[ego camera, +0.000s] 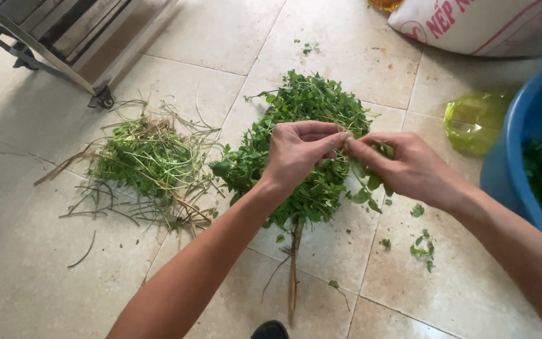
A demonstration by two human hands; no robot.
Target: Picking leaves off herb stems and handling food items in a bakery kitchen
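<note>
My left hand (299,150) and my right hand (403,166) meet fingertip to fingertip over a bunch of leafy green herbs (302,125) lying on the tiled floor. Both pinch the same leafy sprig (368,185), which hangs below my right fingers. The bunch's long stems (294,263) point toward me. To the left lies a pile of discarded stalks and grassy scraps (145,163).
A blue basin (522,138) holding picked greens stands at the right, with a yellow-green plastic bag (472,122) beside it. A white printed sack (490,22) lies at the top right. A metal frame's legs (64,50) stand at the top left. Loose leaves (421,245) dot the tiles.
</note>
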